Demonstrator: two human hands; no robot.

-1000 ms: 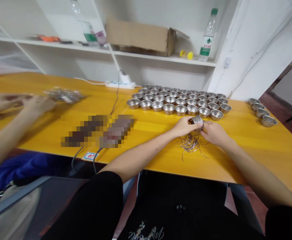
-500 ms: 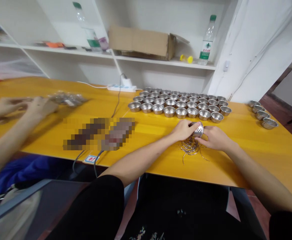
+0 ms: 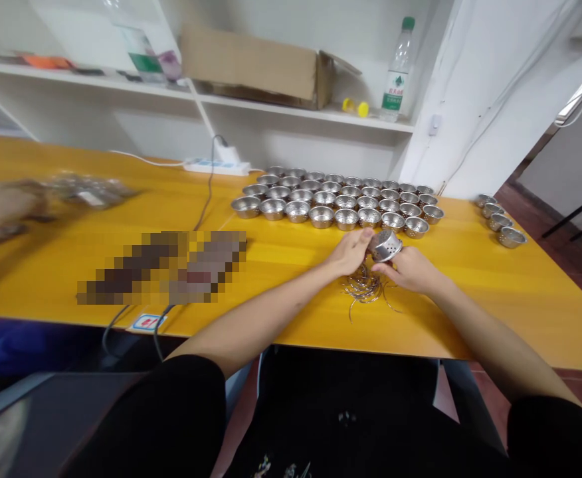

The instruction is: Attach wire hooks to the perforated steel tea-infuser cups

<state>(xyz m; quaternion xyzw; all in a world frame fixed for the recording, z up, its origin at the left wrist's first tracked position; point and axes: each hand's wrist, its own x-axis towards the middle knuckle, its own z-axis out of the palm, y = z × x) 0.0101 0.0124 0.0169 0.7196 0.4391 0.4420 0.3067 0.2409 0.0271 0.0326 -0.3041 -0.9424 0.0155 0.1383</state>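
Observation:
Between my hands, above the table, is a small perforated metal strainer cup [image 3: 385, 245], tilted with its holed side showing. My left hand [image 3: 353, 251] grips it from the left, thumb on top. The fingers of my right hand [image 3: 410, 267] are closed at its right rim, partly hidden by the cup. Under the cup lies a tangle of thin curved metal wires [image 3: 363, 285] on the yellow table [image 3: 291, 292]. Behind my hands stand rows of similar strainer cups [image 3: 321, 216].
A short row of cups [image 3: 513, 237] stands at the right. On the left are two pixelated objects [image 3: 208, 265] with cables, clear plastic packets [image 3: 89, 191] and a co-worker's blurred hand [image 3: 2, 209]. A power strip [image 3: 216, 166] lies below the shelf holding a cardboard box [image 3: 251, 66] and bottle [image 3: 396, 73].
The cup has turned between my hands, from its side facing me to a more tilted pose. My view has shifted, so the scene sits further left. The co-worker's hands have blurred and moved.

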